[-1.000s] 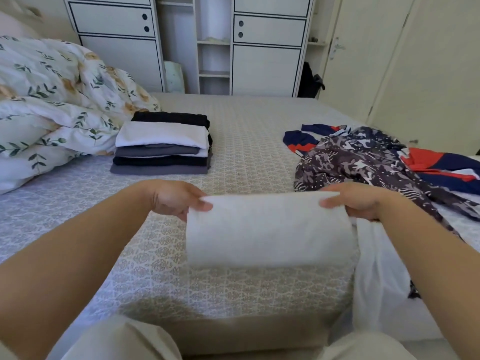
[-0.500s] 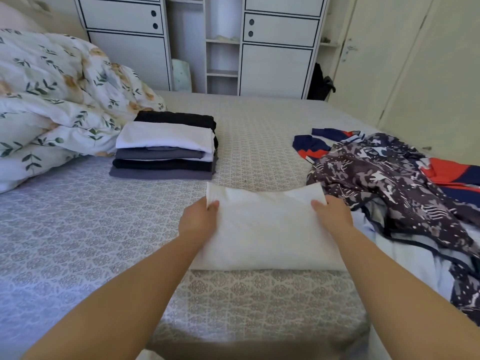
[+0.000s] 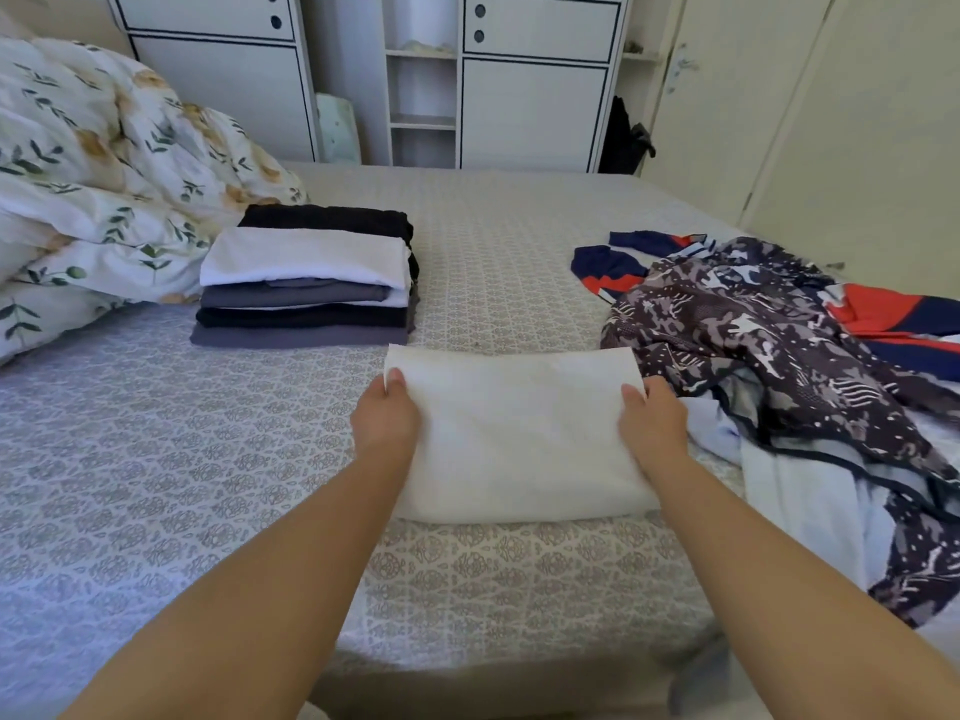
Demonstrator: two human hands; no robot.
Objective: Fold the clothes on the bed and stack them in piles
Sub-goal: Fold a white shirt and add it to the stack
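Note:
A folded white garment (image 3: pixel 519 433) lies flat on the patterned bed (image 3: pixel 156 459) in front of me. My left hand (image 3: pixel 385 418) grips its left edge, thumb on top near the far corner. My right hand (image 3: pixel 652 420) grips its right edge the same way. Behind it to the left stands a neat stack of folded clothes (image 3: pixel 306 283), white on top, with grey and black layers and a black piece at the back. To the right lies an unfolded heap: a dark patterned garment (image 3: pixel 753 330), a red and navy one (image 3: pixel 883 314) and a pale blue one (image 3: pixel 810 491).
A crumpled floral duvet (image 3: pixel 93 200) fills the far left of the bed. White cabinets (image 3: pixel 530 80) with shelves stand behind the bed, and cream wardrobe doors (image 3: pixel 831 122) line the right. The bed's near edge (image 3: pixel 493 683) runs below my forearms.
The white garment, held up a second ago, has been folded over and laid flat on the bed. My hands moved forward with it and still hold its side edges.

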